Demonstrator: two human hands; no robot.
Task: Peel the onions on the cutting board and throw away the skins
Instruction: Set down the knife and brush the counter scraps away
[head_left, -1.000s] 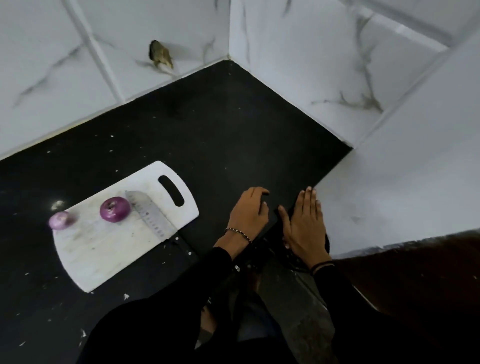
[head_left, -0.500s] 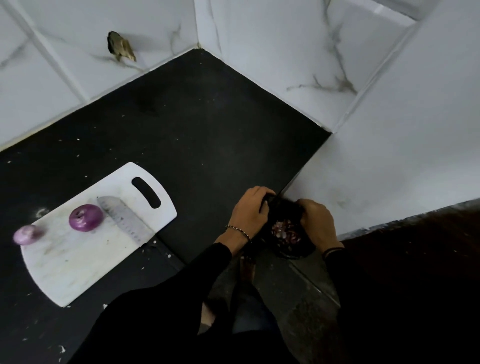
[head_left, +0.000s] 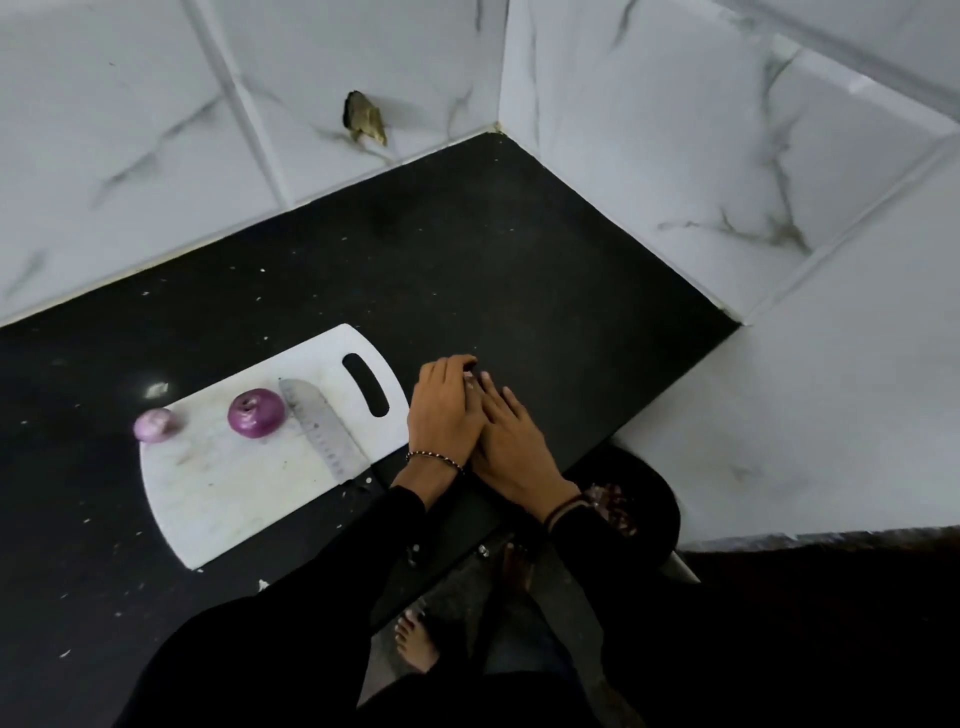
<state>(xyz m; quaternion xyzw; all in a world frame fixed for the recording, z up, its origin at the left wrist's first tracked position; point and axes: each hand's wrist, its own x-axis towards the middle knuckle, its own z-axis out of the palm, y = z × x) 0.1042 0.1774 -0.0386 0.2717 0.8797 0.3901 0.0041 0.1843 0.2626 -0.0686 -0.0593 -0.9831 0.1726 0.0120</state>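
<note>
Two peeled onions lie on the white cutting board (head_left: 223, 483): a dark purple onion (head_left: 256, 413) near the middle and a paler, smaller onion (head_left: 154, 424) at the board's left edge. Beside the dark onion a knife (head_left: 324, 426) rests with its blade on the board. To the right of the board, my left hand (head_left: 447, 410) and my right hand (head_left: 514, 441) press together on the black counter. The left fingers curl over the right fingertips, hiding what is under them. My right hand lies flat, palm down. A black bin (head_left: 649, 499) below the counter edge holds purple onion skins (head_left: 613, 506).
White marble-look tiles wall the black counter (head_left: 467, 260) at the back and right, with a chipped hole (head_left: 363, 117) in the back wall. Small white flecks dot the counter. A white ledge (head_left: 831, 415) stands to the right. My bare feet (head_left: 415, 644) show on the floor below.
Half a second ago both hands held the black bin's rim at the counter edge. They have let go and moved up onto the counter beside the board. The onions and knife have not moved.
</note>
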